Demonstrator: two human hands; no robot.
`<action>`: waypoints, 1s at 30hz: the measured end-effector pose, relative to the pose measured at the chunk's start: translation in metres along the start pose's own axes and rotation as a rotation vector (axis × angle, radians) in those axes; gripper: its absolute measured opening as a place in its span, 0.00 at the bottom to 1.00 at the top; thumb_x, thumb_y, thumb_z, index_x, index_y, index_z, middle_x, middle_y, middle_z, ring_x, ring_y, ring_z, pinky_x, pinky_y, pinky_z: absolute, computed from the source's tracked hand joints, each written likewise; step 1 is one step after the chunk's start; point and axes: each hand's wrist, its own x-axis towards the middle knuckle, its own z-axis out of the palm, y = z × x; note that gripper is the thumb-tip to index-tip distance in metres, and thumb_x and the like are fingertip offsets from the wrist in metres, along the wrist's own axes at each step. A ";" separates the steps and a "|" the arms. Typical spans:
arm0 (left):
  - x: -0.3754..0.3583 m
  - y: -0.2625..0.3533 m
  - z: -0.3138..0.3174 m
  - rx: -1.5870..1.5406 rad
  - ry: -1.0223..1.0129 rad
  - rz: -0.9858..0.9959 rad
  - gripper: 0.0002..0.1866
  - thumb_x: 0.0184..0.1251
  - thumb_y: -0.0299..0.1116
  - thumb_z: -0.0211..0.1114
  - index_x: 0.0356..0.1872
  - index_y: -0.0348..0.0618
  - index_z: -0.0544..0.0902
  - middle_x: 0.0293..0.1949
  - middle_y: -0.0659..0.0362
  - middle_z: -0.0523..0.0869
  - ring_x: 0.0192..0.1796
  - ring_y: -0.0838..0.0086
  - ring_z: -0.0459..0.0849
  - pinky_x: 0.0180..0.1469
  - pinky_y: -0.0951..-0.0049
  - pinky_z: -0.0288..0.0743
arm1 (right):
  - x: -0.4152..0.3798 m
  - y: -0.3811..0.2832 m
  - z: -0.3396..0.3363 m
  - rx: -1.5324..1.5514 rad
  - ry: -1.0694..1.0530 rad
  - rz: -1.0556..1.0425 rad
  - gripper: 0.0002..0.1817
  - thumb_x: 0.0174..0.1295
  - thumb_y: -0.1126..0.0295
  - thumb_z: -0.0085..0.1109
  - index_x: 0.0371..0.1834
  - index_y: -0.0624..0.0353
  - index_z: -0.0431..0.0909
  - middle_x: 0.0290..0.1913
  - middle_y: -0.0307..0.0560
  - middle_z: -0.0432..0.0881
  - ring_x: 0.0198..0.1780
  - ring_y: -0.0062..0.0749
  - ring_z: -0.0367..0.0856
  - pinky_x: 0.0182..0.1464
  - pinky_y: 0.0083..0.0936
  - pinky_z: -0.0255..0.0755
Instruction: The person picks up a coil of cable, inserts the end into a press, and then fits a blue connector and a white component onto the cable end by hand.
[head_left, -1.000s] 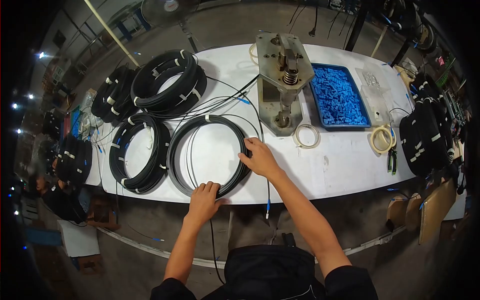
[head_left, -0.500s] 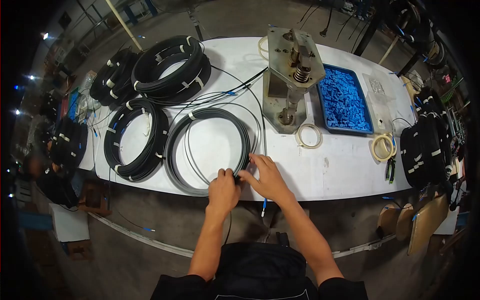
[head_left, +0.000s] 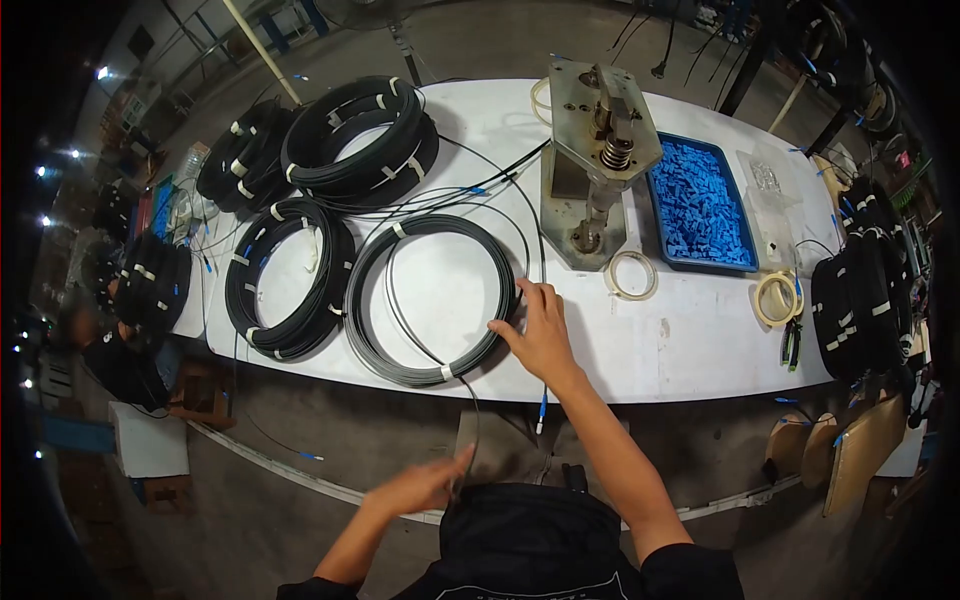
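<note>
Resting my right hand (head_left: pixel 540 335) flat, fingers spread, I am pressing on the right rim of the grey cable coil (head_left: pixel 432 298) lying on the white counter (head_left: pixel 680 340). My left hand (head_left: pixel 425 487) is hanging low, off the near edge, fingers pinching the loose cable end (head_left: pixel 474 425) trailing from the coil; the arm is bending inward.
</note>
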 end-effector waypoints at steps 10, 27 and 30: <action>0.030 0.011 -0.010 0.439 0.477 0.605 0.21 0.50 0.46 0.77 0.42 0.49 0.83 0.50 0.57 0.79 0.54 0.60 0.78 0.51 0.62 0.74 | -0.107 -0.058 -0.040 0.018 -0.662 -0.500 0.38 0.51 0.69 0.63 0.70 0.43 0.67 0.70 0.57 0.63 0.72 0.57 0.57 0.69 0.53 0.53; 0.057 -0.008 0.004 0.353 0.380 0.522 0.24 0.58 0.46 0.74 0.54 0.51 0.81 0.69 0.56 0.71 0.73 0.54 0.65 0.72 0.47 0.59 | -0.203 -0.116 0.046 0.231 -0.532 -0.816 0.12 0.61 0.54 0.59 0.32 0.49 0.80 0.30 0.35 0.74 0.41 0.31 0.72 0.50 0.39 0.63; 0.007 -0.060 0.047 -0.337 0.366 0.357 0.37 0.58 0.46 0.75 0.66 0.44 0.71 0.73 0.52 0.65 0.75 0.54 0.61 0.73 0.49 0.56 | -0.199 -0.127 0.058 0.321 -0.403 -0.601 0.12 0.61 0.54 0.60 0.34 0.50 0.80 0.31 0.37 0.76 0.38 0.32 0.74 0.46 0.38 0.61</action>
